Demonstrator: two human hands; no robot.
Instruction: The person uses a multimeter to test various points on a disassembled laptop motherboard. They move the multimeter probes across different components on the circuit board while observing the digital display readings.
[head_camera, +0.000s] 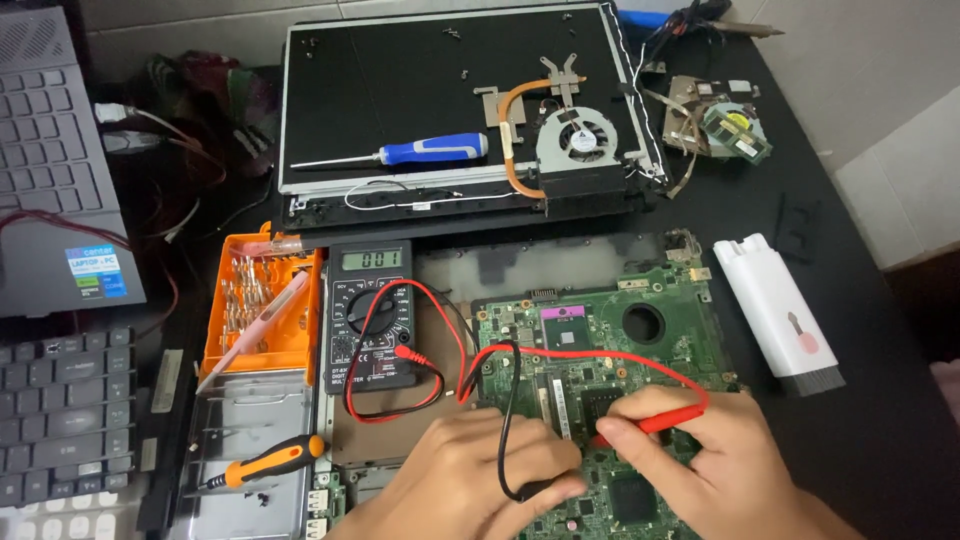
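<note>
Here we pinch the red probe (665, 422) in our right hand (715, 460) and the black probe (545, 489) in our left hand (470, 480), both closed tight, tips pressed to the green motherboard (620, 350) under our fingers; leads run up-left to the multimeter (368, 315).

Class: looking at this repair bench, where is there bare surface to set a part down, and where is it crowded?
Bare black table lies right of the white cleaning brush. The laptop lid has flat room above the blue screwdriver. It is crowded around the multimeter, its leads, the orange bit case and the motherboard under both hands.
</note>
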